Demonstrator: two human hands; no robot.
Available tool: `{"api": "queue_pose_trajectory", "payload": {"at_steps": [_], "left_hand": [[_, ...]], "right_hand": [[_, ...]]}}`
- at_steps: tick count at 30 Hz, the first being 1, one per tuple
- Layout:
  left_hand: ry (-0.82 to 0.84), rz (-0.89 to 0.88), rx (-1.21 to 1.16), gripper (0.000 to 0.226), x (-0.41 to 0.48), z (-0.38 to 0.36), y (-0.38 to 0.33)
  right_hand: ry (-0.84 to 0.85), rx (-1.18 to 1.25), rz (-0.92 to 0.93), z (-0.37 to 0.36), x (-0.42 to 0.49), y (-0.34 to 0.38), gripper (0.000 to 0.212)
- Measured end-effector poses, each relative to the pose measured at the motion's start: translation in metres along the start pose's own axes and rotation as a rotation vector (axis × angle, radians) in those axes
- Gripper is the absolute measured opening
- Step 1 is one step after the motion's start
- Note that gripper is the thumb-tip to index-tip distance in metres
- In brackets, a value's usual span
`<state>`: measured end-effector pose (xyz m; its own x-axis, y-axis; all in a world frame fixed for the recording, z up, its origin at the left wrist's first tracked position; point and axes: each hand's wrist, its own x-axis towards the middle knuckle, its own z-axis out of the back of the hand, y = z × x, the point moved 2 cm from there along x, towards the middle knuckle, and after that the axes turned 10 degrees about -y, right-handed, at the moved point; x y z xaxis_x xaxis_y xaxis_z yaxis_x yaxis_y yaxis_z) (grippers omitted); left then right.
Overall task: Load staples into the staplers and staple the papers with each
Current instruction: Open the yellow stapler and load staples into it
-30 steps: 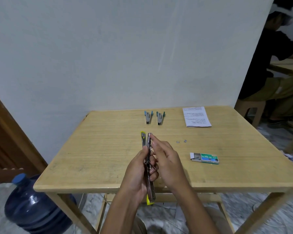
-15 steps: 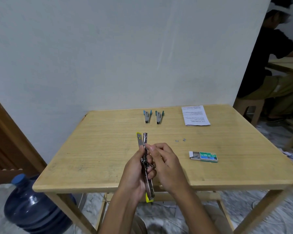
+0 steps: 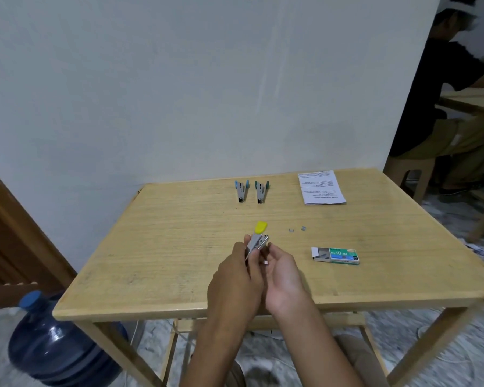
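Note:
My left hand (image 3: 235, 277) grips a small metal stapler with a yellow end (image 3: 259, 238) and holds it upright over the middle of the wooden table (image 3: 157, 247). My right hand (image 3: 284, 275) is just right of it, palm turned inward, with a short piece of staples (image 3: 265, 263) at its fingers. Two more staplers lie at the back: a blue one (image 3: 241, 191) and a teal one (image 3: 261, 191). The papers (image 3: 320, 187) lie at the back right. An open box of staples (image 3: 336, 255) sits to the right of my hands.
Two loose staple bits (image 3: 296, 229) lie between the stapler and the box. A blue water jug (image 3: 53, 344) stands on the floor at the left. Another person (image 3: 442, 107) sits at a second table at the far right.
The stapler was stretched open lengthwise between both hands. Now it is folded short with its yellow end up, in my left hand alone. My right hand has drawn back a little to the right.

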<state>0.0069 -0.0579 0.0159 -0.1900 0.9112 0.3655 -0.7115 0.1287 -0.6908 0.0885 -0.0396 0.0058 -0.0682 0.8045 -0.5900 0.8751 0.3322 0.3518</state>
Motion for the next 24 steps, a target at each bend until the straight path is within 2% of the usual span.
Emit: {"api": "queue_pose_trajectory", "payload": {"at_steps": [2, 4, 7, 8, 10, 13, 16, 18, 21, 24], "left_hand": [[-0.015, -0.024, 0.014, 0.023, 0.002, 0.000, -0.001], [0.002, 0.047, -0.174, 0.026, 0.004, -0.002, 0.001], [0.119, 0.393, -0.576, 0.033, 0.009, -0.008, 0.007], [0.173, 0.532, -0.717, 0.032, 0.009, -0.009, 0.009], [0.264, 0.751, -0.948, 0.028, 0.010, -0.010, 0.014], [0.342, 0.899, -1.191, 0.025, 0.015, -0.014, 0.022], [0.392, 0.965, -1.358, 0.027, 0.018, -0.016, 0.021], [0.453, 1.000, -1.457, 0.034, 0.018, -0.016, 0.018], [0.499, 1.006, -1.547, 0.034, 0.019, -0.020, 0.017], [0.475, 1.004, -1.592, 0.024, 0.025, -0.027, 0.020]], "right_hand": [[-0.027, 0.067, -0.010, 0.004, 0.006, -0.001, 0.037], [-0.047, 0.109, 0.012, 0.006, 0.010, 0.002, 0.030], [-0.086, 0.059, 0.236, 0.005, 0.015, 0.026, 0.021], [-0.111, -0.039, 0.366, 0.005, 0.015, 0.039, 0.021], [-0.195, -0.422, 0.669, 0.001, 0.015, 0.068, 0.025], [-0.304, -1.110, 0.991, -0.010, 0.026, 0.103, 0.032], [-0.286, -1.643, 0.961, -0.010, 0.049, 0.123, 0.034], [-0.262, -1.878, 0.887, -0.006, 0.064, 0.127, 0.035], [-0.203, -1.943, 0.811, -0.005, 0.072, 0.128, 0.034], [-0.158, -1.902, 0.857, -0.003, 0.067, 0.133, 0.036]]}}
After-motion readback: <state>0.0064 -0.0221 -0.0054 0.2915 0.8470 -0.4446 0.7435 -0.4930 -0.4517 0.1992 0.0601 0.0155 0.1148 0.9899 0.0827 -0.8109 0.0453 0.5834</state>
